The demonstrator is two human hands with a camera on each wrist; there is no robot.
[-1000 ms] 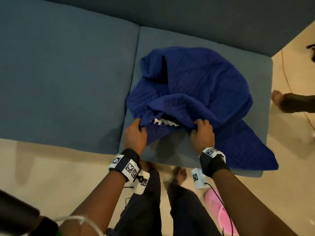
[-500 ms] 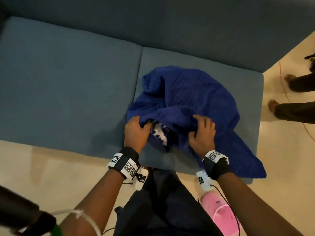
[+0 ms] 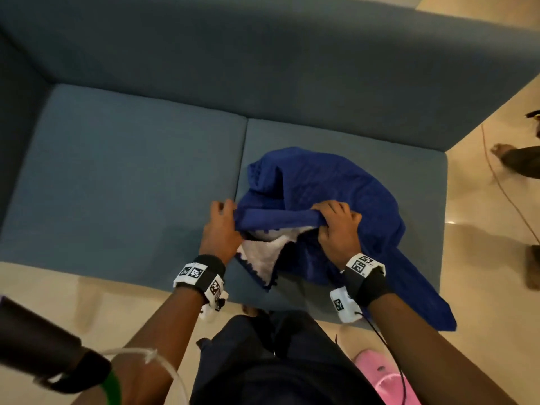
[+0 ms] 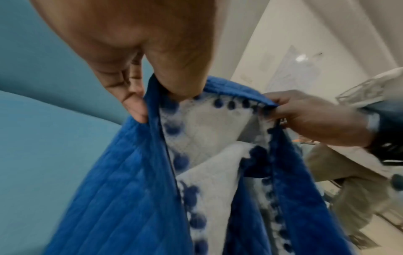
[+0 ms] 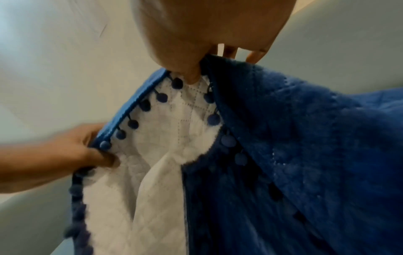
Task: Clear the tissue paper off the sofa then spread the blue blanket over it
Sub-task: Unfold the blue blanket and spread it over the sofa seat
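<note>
The blue blanket (image 3: 327, 188) lies bunched on the right seat cushion of the grey-blue sofa (image 3: 122, 182), one corner hanging over the front edge. Its quilted white underside (image 3: 263, 255) with a blue pom-pom trim shows between my hands. My left hand (image 3: 222, 226) pinches the blanket's edge (image 4: 152, 110) between thumb and fingers. My right hand (image 3: 336, 226) grips the same edge (image 5: 196, 72) a short way to the right, and the hem is stretched taut between them. No tissue paper is in sight on the sofa.
The left seat cushion (image 3: 87, 229) lies beside the blanket. A pink slipper (image 3: 382, 375) sits on the cream floor by my legs. Another person's feet (image 3: 514, 159) and a thin cable (image 3: 508, 194) are on the floor at the right.
Both hands have lifted the blanket's edge and drawn apart, the left going left. The hem now stretches between them and more of the white underside shows.
</note>
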